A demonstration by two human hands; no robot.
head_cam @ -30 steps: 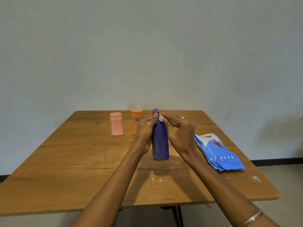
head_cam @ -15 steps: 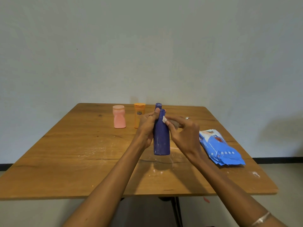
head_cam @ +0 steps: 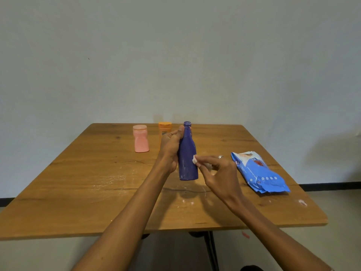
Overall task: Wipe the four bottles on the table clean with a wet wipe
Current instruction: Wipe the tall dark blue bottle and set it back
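Note:
My left hand (head_cam: pixel 170 147) grips a tall dark blue bottle (head_cam: pixel 187 155) by its upper body and holds it upright just above the wooden table (head_cam: pixel 82 184). My right hand (head_cam: pixel 218 173) pinches a small white wet wipe (head_cam: pixel 195 159) and presses it against the bottle's lower right side. A pink bottle (head_cam: pixel 141 138) stands at the far side of the table. An orange bottle (head_cam: pixel 163 129) stands beside it, partly hidden behind my left hand. A fourth bottle is not visible.
A blue pack of wet wipes (head_cam: pixel 257 173) lies on the table to the right of my right hand. White smears mark the tabletop near the middle. The table's front edge runs just below my forearms, and a plain wall stands behind.
My right hand has slid the wipe down from the bottle's neck to its lower body. My left hand keeps its grip on the bottle.

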